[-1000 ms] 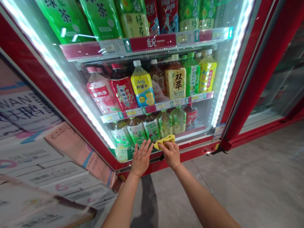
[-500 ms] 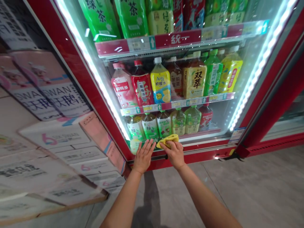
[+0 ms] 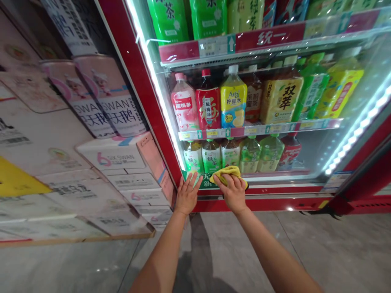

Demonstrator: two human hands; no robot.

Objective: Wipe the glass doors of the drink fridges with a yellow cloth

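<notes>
My left hand [image 3: 187, 194] lies with its fingers stretched out against the lower left of the glass door of a red drinks fridge [image 3: 226, 204]. Just right of it, my right hand [image 3: 233, 191] grips a folded yellow cloth [image 3: 229, 172] and presses it on the glass. A green sticker [image 3: 208, 179] with white characters shows between the hands, partly covered by them. Behind the glass, a bottom row of green tea bottles [image 3: 211, 156] stands just above my fingers.
Stacked cartons [image 3: 110, 158] and tall pink cans [image 3: 110, 93] stand close on the left. Higher fridge shelves hold a lemon drink bottle [image 3: 233, 101] and several other bottles. Another red fridge [image 3: 363, 203] adjoins on the right. Grey tiled floor [image 3: 259, 252] lies below.
The view has shifted left, so the fridge and cartons appear further right. The cloth, still in my right hand, looks more bunched and sits slightly further from my left hand.
</notes>
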